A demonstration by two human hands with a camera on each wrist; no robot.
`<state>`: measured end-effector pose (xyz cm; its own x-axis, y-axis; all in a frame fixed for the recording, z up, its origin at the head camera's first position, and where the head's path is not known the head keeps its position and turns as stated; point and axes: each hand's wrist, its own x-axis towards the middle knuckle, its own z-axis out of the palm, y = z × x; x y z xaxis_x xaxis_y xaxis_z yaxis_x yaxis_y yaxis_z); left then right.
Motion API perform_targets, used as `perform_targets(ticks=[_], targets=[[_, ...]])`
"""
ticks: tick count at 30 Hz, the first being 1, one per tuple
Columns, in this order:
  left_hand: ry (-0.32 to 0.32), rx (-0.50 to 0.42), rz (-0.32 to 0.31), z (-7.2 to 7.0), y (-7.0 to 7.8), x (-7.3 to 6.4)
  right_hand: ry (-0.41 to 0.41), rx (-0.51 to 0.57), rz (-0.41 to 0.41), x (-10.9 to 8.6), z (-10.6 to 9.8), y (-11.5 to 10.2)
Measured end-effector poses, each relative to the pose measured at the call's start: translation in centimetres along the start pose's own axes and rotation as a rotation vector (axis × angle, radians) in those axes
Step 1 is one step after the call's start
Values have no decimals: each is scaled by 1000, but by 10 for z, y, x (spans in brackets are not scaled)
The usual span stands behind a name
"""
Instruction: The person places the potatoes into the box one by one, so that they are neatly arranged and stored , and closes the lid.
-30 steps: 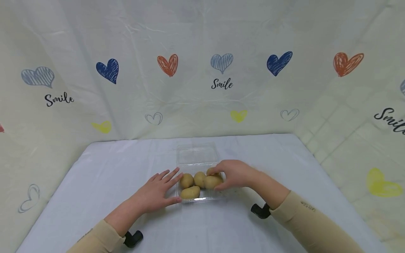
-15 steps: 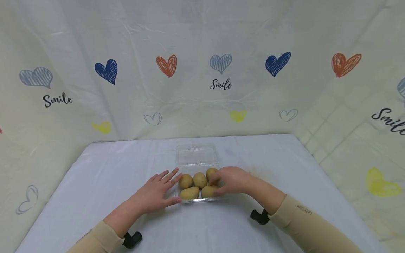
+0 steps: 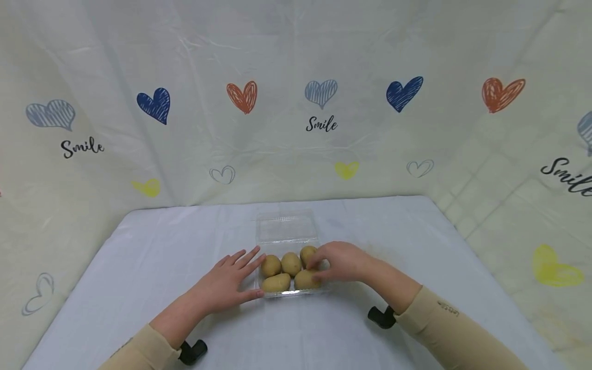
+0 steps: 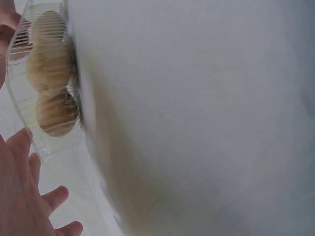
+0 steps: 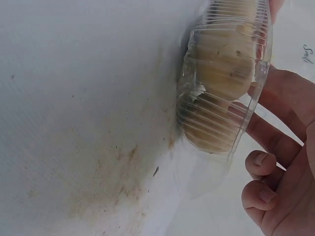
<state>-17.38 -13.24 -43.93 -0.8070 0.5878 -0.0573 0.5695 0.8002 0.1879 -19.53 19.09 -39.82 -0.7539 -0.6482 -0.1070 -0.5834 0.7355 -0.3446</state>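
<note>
A clear plastic clamshell box [image 3: 292, 293] lies on the white cloth with its lid [image 3: 287, 227] folded back, away from the person. Inside sit several potatoes in two rows. My right hand [image 3: 344, 262] reaches over the box's right side, thumb and fingertips around the front right potato [image 3: 305, 280]. The right wrist view has its fingertips inside the rim, partly behind the ribbed wall, and the outer fingers bent [image 5: 261, 164]. My left hand [image 3: 224, 282] lies with spread fingers at the box's left side, touching its edge. In the left wrist view potatoes [image 4: 56, 113] show through the wall.
The table [image 3: 162, 267] carries a white cloth, with brownish specks [image 5: 123, 182] right of the box. A pale curtain [image 3: 277, 144] printed with hearts hangs behind and beside it. Black wrist cameras [image 3: 193, 352] sit under both sleeves.
My right hand has lowered the held potato into the front right place, uncovering the potato behind it. Since then it has lifted slightly. The left hand has kept its place.
</note>
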Motion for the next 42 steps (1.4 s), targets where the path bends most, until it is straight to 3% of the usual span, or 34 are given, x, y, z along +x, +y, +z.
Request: perform_targets(ticks=[9,17,22,30,42], targets=[[3,-15,11,-1,-1,-1,21,59,20,-2,-5,7],[56,-75,37,-1,-6,0,94,119,72,-8,-12,21],[52,-125,-19,1,-15,7,134,170,141,-10,-13,37],[-15,-204,-111,-1,-27,27,99,206,250,0,-15,56],[-76,-272,-184,-10,-32,52,34,285,299,22,-11,70]])
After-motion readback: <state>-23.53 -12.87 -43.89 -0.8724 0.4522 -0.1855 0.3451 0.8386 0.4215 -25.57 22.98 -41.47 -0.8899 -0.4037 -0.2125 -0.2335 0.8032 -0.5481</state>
